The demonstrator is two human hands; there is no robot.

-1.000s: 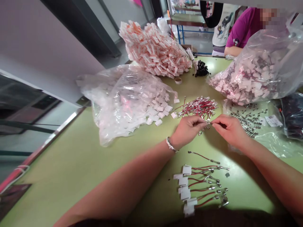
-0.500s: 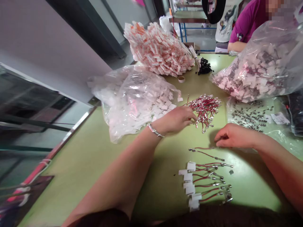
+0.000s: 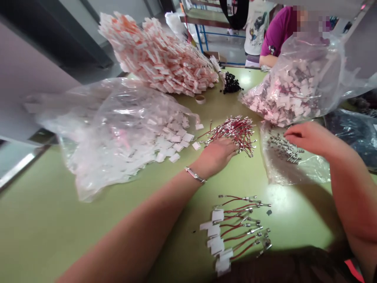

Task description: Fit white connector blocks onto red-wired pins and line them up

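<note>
My left hand (image 3: pixel 216 155), with a silver bracelet at the wrist, rests at the near edge of a pile of short red wires with metal ends (image 3: pixel 235 129); its fingers are bent into the pile, and their tips are hidden. My right hand (image 3: pixel 302 135) is over small metal terminals (image 3: pixel 284 149) on a clear plastic bag, its fingers curled together; anything between them is too small to make out. Nearer to me lies a column of red wires (image 3: pixel 238 237), several with white connectors (image 3: pixel 217 231) on their left ends.
A clear bag of white connectors (image 3: pixel 141 133) lies at left, a heap of white-orange pieces (image 3: pixel 165 59) behind it. Black parts (image 3: pixel 231 83) and a tape roll (image 3: pixel 200 99) sit further back. At right stands another full bag (image 3: pixel 291 90); a person in purple (image 3: pixel 277 33) sits behind.
My right hand has moved from the bare table to the metal terminals. My left hand has moved onto the wire pile. The upper loose wires in the column now lie closer together. The view has shifted.
</note>
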